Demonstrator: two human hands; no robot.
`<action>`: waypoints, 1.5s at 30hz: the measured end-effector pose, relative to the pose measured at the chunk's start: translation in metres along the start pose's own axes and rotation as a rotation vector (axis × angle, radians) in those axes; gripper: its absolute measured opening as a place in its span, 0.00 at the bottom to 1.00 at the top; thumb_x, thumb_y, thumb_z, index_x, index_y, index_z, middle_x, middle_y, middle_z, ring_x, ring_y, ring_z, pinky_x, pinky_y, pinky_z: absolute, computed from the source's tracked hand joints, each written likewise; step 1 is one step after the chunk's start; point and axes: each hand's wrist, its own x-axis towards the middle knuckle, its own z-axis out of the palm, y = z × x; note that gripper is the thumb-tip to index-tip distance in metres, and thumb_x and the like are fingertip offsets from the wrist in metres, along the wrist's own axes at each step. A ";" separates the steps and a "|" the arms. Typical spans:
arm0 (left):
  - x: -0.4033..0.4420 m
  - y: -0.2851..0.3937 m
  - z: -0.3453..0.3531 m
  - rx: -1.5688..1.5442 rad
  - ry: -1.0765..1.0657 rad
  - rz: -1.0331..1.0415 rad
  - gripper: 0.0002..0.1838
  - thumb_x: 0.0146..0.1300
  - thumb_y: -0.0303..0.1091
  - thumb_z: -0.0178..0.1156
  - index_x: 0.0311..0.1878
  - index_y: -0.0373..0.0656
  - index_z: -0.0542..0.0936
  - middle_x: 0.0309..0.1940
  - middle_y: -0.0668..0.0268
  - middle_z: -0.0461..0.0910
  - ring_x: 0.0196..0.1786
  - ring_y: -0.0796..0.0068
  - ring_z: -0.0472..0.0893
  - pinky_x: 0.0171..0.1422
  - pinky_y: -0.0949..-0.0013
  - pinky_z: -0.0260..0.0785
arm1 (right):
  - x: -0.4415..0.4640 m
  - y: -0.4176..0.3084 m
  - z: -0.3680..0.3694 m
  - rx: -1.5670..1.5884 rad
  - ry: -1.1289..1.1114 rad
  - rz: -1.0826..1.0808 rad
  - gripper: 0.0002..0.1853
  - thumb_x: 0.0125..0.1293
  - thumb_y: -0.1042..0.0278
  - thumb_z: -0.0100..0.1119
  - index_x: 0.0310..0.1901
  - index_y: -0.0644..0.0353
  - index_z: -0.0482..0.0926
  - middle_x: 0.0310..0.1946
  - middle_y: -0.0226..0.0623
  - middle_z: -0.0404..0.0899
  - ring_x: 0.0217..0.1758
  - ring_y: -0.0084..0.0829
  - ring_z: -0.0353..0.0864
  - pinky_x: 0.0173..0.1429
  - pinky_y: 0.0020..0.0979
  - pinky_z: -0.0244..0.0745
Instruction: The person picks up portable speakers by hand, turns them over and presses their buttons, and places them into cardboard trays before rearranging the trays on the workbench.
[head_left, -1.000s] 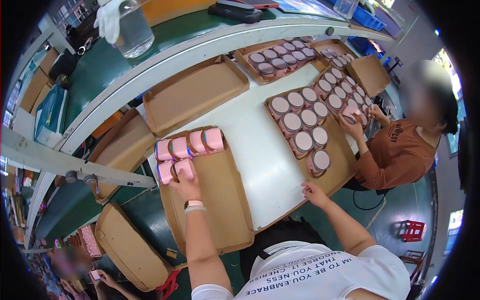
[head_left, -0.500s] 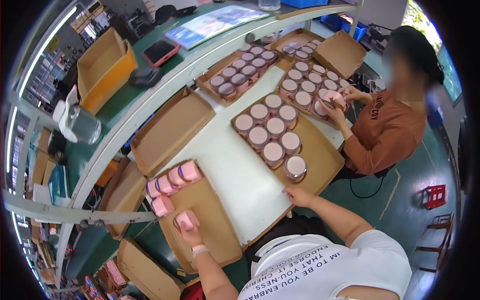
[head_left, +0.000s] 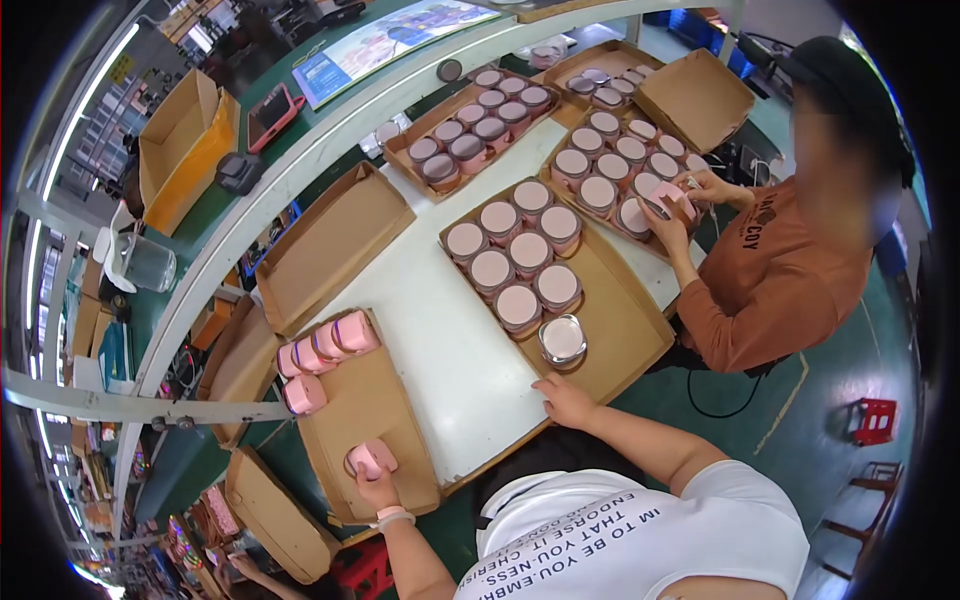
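My left hand (head_left: 378, 488) grips a pink jar (head_left: 375, 458) from its near side, over a shallow cardboard tray (head_left: 375, 415). At that tray's far end several more pink jars (head_left: 325, 345) lie in a row, with a single one (head_left: 304, 394) in front of them. My right hand (head_left: 570, 403) rests at the near table edge with a finger stretched out, holding nothing. Beyond it is another cardboard tray (head_left: 625, 315) with several round-topped jars (head_left: 530, 250). One separate jar (head_left: 563, 341) there, nearest my right hand, has a shiny top.
At the right a co-worker in a brown top (head_left: 780, 270) holds a pink jar (head_left: 672, 200) over a filled tray. Another filled tray (head_left: 470, 130) and an unfilled cardboard tray (head_left: 335, 250) lie along the far side. A white metal frame (head_left: 215, 410) crosses the left.
The view has shifted slightly. My left hand has drawn the pink jar away from the row, toward the near end of the tray. My right hand stays by the table edge.
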 end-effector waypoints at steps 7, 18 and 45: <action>-0.031 -0.012 0.015 -0.011 0.083 -0.088 0.31 0.42 0.34 0.71 0.54 0.40 0.77 0.55 0.45 0.72 0.55 0.49 0.74 0.58 0.58 0.68 | -0.002 0.010 0.001 -0.383 0.015 0.005 0.29 0.52 0.76 0.53 0.59 0.47 0.68 0.51 0.44 0.66 0.46 0.48 0.75 0.47 0.43 0.74; -0.025 0.039 -0.004 0.101 0.090 -0.140 0.30 0.42 0.39 0.69 0.54 0.45 0.78 0.52 0.48 0.74 0.52 0.50 0.77 0.56 0.58 0.69 | 0.062 0.010 -0.017 -0.331 -0.447 0.041 0.37 0.43 0.85 0.59 0.58 0.40 0.73 0.61 0.44 0.63 0.57 0.47 0.72 0.57 0.37 0.73; 0.096 0.043 0.019 -0.171 -0.113 -0.119 0.44 0.48 0.33 0.66 0.68 0.41 0.54 0.65 0.41 0.56 0.68 0.42 0.56 0.72 0.51 0.50 | -0.012 0.030 -0.047 -0.390 0.098 0.042 0.20 0.46 0.78 0.60 0.45 0.62 0.77 0.45 0.47 0.74 0.52 0.48 0.71 0.57 0.40 0.69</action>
